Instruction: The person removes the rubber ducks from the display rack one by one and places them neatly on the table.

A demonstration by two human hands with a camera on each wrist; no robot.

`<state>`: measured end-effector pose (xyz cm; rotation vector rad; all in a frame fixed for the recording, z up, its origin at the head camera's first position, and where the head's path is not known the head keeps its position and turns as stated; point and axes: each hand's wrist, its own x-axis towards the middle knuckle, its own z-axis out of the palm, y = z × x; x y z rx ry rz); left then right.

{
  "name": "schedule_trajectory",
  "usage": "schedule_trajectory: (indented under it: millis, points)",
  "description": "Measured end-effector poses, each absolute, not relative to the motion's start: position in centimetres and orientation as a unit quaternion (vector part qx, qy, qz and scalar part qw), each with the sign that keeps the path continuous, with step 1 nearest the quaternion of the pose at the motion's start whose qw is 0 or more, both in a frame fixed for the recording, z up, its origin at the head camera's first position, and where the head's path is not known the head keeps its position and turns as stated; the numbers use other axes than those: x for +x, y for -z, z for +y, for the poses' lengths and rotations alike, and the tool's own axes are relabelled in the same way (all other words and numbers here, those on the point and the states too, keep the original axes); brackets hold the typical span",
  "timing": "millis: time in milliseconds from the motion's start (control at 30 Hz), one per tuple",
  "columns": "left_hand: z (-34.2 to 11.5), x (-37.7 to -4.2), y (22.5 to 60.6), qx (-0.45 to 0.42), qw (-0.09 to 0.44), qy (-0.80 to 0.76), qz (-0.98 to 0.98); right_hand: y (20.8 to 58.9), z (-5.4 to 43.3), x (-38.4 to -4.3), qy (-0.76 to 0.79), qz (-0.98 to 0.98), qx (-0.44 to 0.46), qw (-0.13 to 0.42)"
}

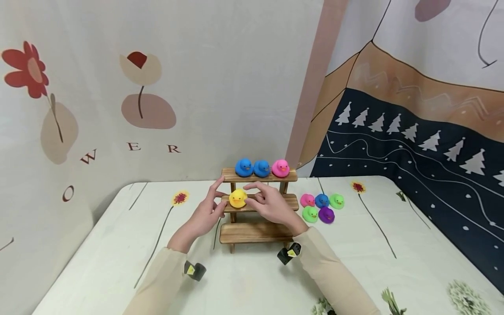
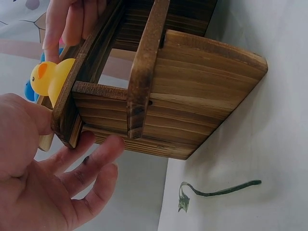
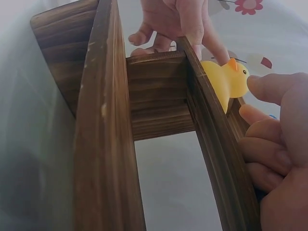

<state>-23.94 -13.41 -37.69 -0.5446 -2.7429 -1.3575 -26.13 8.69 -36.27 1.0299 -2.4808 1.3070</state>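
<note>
A yellow rubber duck [image 1: 238, 198] sits near the left end of the middle step of a three-step wooden display stand [image 1: 252, 232]. My right hand [image 1: 272, 204] is just right of the duck, index finger above and thumb low, their tips close by its side. In the right wrist view, fingertips [image 3: 257, 89] are right at the duck's head, other fingers loosely bent. At the stand's left end is my left hand [image 1: 204, 214], fingers spread and relaxed. Its thumb [image 2: 41, 118] rests at the step's end in the left wrist view, the other fingers behind it.
Along the top step stand two blue ducks [image 1: 244, 167] and a pink duck [image 1: 281, 168]. Several more ducks, including a purple one [image 1: 326, 215], are grouped on the white tablecloth [image 1: 244, 280] right of the stand. A printed curtain [image 1: 220, 87] hangs behind the table.
</note>
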Motion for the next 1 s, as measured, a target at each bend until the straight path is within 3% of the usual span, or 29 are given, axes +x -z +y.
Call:
schedule_trajectory:
  millis: [1000]
  points:
    - [-13.4,-24.1,37.9,-0.165,0.016,0.435,-0.885,35.9,6.9,-26.0,-0.435,-0.842,0.315,0.061]
